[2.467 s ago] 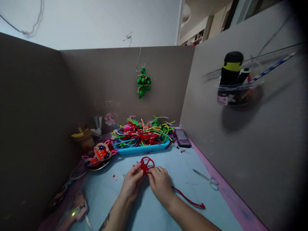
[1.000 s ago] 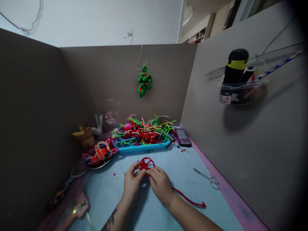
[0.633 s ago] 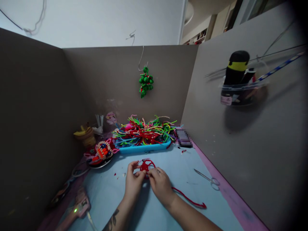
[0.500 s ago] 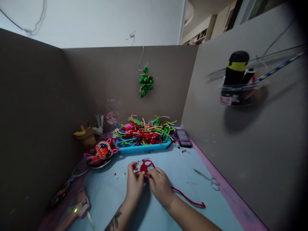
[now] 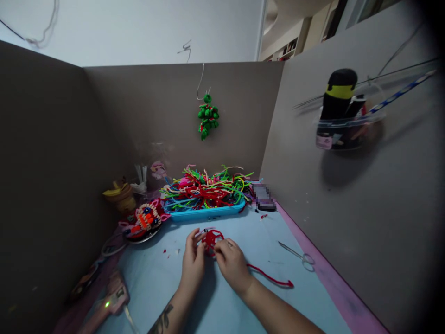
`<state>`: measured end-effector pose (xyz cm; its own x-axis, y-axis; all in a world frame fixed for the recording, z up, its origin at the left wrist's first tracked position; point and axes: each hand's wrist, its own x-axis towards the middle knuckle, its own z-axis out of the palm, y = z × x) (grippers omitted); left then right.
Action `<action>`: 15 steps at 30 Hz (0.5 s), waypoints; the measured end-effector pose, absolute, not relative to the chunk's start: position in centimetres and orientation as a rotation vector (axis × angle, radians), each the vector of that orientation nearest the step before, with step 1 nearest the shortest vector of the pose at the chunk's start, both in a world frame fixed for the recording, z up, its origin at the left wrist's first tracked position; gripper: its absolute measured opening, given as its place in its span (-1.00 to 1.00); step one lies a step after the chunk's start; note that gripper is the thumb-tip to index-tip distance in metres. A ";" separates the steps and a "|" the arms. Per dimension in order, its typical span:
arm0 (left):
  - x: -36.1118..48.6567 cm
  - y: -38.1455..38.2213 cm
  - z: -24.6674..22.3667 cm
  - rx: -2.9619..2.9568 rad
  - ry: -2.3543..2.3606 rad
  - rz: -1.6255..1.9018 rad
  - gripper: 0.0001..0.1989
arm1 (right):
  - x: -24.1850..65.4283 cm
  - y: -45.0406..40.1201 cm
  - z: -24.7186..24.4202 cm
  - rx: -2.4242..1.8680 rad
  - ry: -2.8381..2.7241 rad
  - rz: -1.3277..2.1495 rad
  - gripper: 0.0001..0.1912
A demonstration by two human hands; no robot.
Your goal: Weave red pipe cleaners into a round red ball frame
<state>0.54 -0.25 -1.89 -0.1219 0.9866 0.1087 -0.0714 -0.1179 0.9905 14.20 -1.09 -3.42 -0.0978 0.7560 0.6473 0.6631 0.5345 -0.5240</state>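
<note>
Between my hands is a small looped piece of red fuzzy cord (image 5: 212, 237), over the blue work surface. My left hand (image 5: 193, 260) grips its left side with the thumb and fingers. On the piece's right edge, the fingers of my right hand (image 5: 232, 264) are pinched together. A thin pale strip with a dark bit shows at the top of the piece, too small to name. A red cord tail (image 5: 269, 276) runs out from beside my right hand and lies to the right, its tip bent.
A blue tray (image 5: 208, 213) heaped with colourful cords stands at the back. Scissors (image 5: 299, 255) lie right, a phone (image 5: 263, 197) back right. A pink glue gun (image 5: 116, 297) with a green light sits front left, a plate of beaded figures (image 5: 146, 220) behind it.
The red piece has turned a little, and its openings show more. Both hands stay on it, with the left fingers slightly raised. The whole view has shifted slightly.
</note>
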 end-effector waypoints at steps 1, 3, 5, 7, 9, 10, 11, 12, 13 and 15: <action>0.5 -0.3 -1.8 1.176 1.159 1.418 -0.55 | 14.2 -1.1 -3.3 -1.166 -1.815 0.137 -0.81; 0.5 -0.4 -1.6 1.176 1.124 1.410 -0.54 | 14.2 -1.2 -3.2 -1.156 -1.821 0.166 -0.82; 0.5 -0.4 -1.5 1.191 1.113 1.390 -0.55 | 14.2 -1.3 -3.0 -1.154 -1.828 0.181 -0.82; 0.4 -0.4 -1.5 1.222 1.135 1.385 -0.58 | 14.2 -1.4 -2.9 -1.151 -1.829 0.179 -0.82; 0.3 -0.4 -1.6 1.259 1.162 1.398 -0.61 | 14.4 -1.4 -2.8 -1.150 -1.821 0.168 -0.82; 0.3 -0.4 -1.7 1.276 1.168 1.403 -0.62 | 14.4 -1.3 -2.8 -1.151 -1.813 0.158 -0.81; 0.3 -0.4 -1.7 1.291 1.168 1.402 -0.63 | 14.5 -1.3 -2.7 -1.152 -1.810 0.147 -0.81; 0.3 -0.4 -1.8 1.303 1.165 1.402 -0.64 | 14.6 -1.3 -2.7 -1.154 -1.812 0.134 -0.81; 0.4 -0.5 -1.8 1.313 1.160 1.403 -0.65 | 14.6 -1.3 -2.7 -1.157 -1.816 0.120 -0.80; 0.5 -0.6 -1.7 1.318 1.141 1.407 -0.65 | 14.7 -1.2 -2.8 -1.168 -1.825 0.097 -0.80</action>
<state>0.50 -0.60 -1.73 -0.0595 0.9782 0.1989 -0.0072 -0.1996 0.9798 14.67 -1.20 -2.77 -0.1095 0.7454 0.6575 0.6713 0.5433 -0.5041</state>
